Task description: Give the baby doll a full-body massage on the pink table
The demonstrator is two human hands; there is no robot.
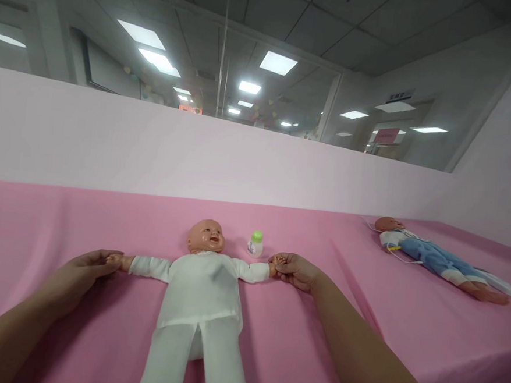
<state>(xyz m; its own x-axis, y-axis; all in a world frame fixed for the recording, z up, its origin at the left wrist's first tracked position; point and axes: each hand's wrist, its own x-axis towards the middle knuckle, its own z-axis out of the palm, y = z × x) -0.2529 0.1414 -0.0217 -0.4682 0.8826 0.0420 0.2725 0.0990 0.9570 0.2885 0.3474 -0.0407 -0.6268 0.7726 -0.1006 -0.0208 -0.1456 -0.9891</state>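
Note:
A baby doll [205, 290] in a white top and white trousers lies face up on the pink-covered table [104, 222]. Its arms are stretched out to both sides, and its feet are cut off by the bottom of the picture. My left hand [84, 273] is closed around the doll's hand at the left. On the other side, my right hand [297, 270] pinches the doll's other hand between thumb and fingers. Just beyond my right hand stands a small clear bottle [255, 245] with a green cap, beside the doll's head and not touching it.
Farther right lies a second doll [435, 256] in blue and white clothes, with a thin white tube or cord near it. A low pale wall [222, 160] topped by glass panes [279, 100] runs behind the table.

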